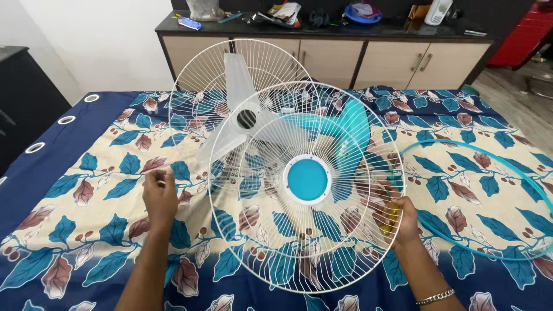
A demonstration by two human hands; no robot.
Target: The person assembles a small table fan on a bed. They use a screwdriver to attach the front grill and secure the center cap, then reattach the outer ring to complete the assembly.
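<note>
The right hand (397, 216) grips the round white wire fan guard (306, 184) at its rim, the left hand (159, 193) rests loosely closed beside it, so the one-sided hold could let it tip.

A clear plastic bag (204, 8) sits on the dark counter (368, 29)

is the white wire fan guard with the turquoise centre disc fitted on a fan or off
Off: the white wire guard with the turquoise disc lies loose on the leaf-print bedspread, right hand gripping its rim.

white wire fan guard (271, 230) — teal centre disc, tilted up over the leaf-print bedsheet (103, 173).
</note>
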